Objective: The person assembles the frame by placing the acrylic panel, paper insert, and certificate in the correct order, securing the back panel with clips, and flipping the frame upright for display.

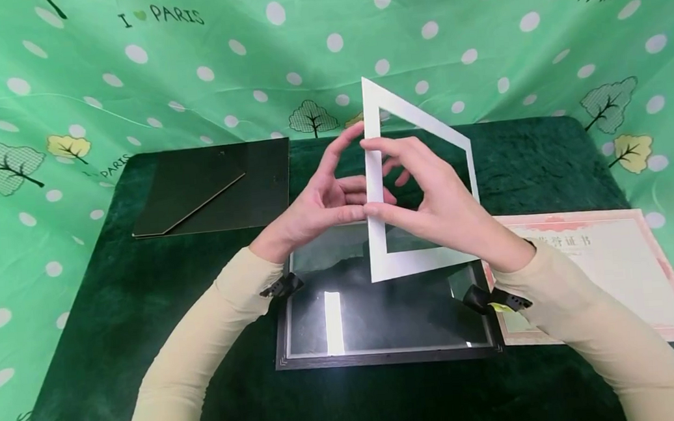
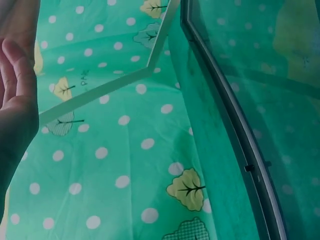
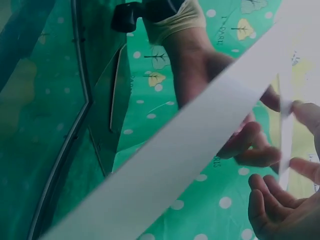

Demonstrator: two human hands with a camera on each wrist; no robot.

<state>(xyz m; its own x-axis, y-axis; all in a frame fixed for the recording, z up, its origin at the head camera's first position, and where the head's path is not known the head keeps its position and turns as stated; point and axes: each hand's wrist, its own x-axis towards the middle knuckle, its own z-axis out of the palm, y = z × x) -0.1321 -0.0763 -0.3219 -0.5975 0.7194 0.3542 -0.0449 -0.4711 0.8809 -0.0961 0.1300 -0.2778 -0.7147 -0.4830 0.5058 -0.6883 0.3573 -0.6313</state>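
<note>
My right hand (image 1: 441, 190) holds a white picture mat (image 1: 374, 182) upright by its left strip, thumb and index finger at the strip and other fingers behind it. Facing it, my left hand (image 1: 327, 201) has thumb and index finger spread, fingertips right at the strip's outer edge, and lower fingers reaching behind the mat. In the right wrist view, the mat's broad white band (image 3: 175, 145) crosses in front of part of the left hand (image 3: 250, 145). Below the hands lies a dark picture frame (image 1: 382, 358) with a glossy transparent pane (image 1: 391, 317).
A black backing board (image 1: 224, 186) with a fold-out stand lies at the back left. A pink-bordered certificate (image 1: 617, 275) lies on the right, partly under my right forearm. Dark green cloth (image 1: 206, 350) covers the table, with a green dotted curtain (image 1: 279, 58) behind.
</note>
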